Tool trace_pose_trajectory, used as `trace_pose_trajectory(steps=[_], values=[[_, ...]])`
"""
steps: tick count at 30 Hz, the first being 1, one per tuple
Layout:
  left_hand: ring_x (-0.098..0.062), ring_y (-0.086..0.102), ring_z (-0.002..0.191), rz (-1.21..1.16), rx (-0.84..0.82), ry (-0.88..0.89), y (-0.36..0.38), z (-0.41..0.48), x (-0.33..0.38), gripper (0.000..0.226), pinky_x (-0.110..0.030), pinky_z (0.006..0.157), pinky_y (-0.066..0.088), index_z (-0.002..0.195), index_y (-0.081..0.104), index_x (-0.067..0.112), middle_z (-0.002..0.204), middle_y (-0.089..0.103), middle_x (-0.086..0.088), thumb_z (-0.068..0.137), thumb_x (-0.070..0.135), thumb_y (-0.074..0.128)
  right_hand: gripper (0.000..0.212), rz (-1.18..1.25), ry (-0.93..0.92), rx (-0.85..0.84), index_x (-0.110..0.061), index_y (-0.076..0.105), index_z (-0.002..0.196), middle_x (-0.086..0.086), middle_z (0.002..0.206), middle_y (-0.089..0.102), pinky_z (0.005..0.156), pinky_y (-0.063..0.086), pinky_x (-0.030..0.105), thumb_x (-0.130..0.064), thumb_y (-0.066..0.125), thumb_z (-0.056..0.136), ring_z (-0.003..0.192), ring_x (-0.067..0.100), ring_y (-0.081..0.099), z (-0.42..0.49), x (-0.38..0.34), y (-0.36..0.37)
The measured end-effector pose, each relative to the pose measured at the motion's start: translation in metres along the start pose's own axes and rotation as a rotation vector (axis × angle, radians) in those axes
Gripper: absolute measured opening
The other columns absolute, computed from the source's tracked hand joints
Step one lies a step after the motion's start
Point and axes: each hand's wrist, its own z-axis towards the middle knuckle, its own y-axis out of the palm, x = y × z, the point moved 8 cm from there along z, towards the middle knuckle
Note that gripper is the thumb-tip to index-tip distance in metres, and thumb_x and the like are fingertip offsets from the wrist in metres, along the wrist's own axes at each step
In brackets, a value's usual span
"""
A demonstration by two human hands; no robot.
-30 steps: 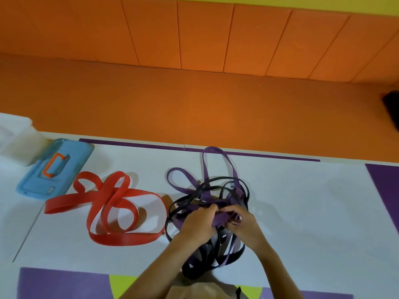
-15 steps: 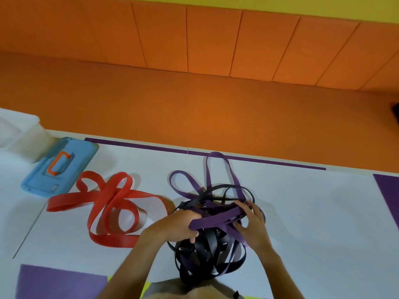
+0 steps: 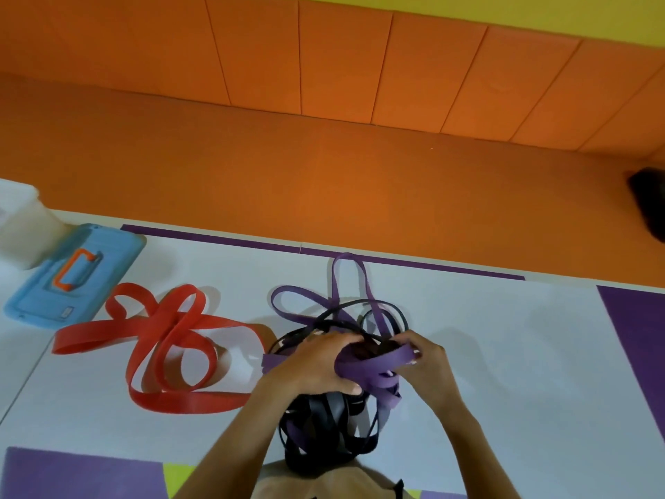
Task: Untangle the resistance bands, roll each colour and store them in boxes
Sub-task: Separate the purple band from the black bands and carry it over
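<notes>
Purple band (image 3: 378, 363) in two gripping hands, left (image 3: 316, 361) and right (image 3: 428, 365); one black tangle (image 3: 324, 423), one red band (image 3: 180, 340).

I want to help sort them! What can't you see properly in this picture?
Head view:
White plastic box: cut off by the left edge, inside unseen.
Dark blurry shape: cut off by the right edge, unidentifiable.
Knot of the purple flat rubber band and thin black rubber bands: covered by the left hand and right hand.

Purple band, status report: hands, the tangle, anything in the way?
Left hand and right hand both grip the purple band. Purple snarled in black band. Red band lies beside it, on the left.
</notes>
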Motion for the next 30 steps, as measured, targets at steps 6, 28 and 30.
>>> trace_pose_trajectory(steps=[6,28,30], values=[[-0.014,0.076,0.083,-0.381,0.028,0.055,0.009,0.006,0.008,0.019,-0.036,0.076,0.064,0.11,0.067,0.04,0.097,0.078,0.008,0.096,0.052,0.072,0.036,0.165,-0.027,0.026,-0.037,0.073,0.104,-0.012,0.098,0.076,0.069,0.057,0.015,-0.034,0.091,0.073,0.088,0.014,0.074,0.0,-0.023,0.004],[-0.007,0.062,0.121,-0.305,0.189,-0.132,0.052,0.004,-0.01,0.043,-0.029,0.104,0.05,0.128,0.066,0.028,0.125,0.068,0.013,0.088,0.019,0.078,0.061,0.3,0.064,-0.149,-0.024,0.082,0.104,-0.006,0.118,0.078,0.083,0.06,0.033,0.025,0.064,0.074,0.112,0.019,0.071,-0.034,0.004,-0.013],[-0.01,0.068,0.108,-0.256,0.414,-0.131,0.049,-0.003,-0.007,0.026,-0.035,0.096,0.055,0.111,0.07,0.024,0.109,0.072,0.014,0.087,0.013,0.074,0.058,0.293,0.04,-0.13,-0.021,0.081,0.111,-0.003,0.115,0.079,0.09,0.058,0.04,0.024,0.065,0.079,0.109,0.026,0.072,-0.041,-0.003,-0.017]])
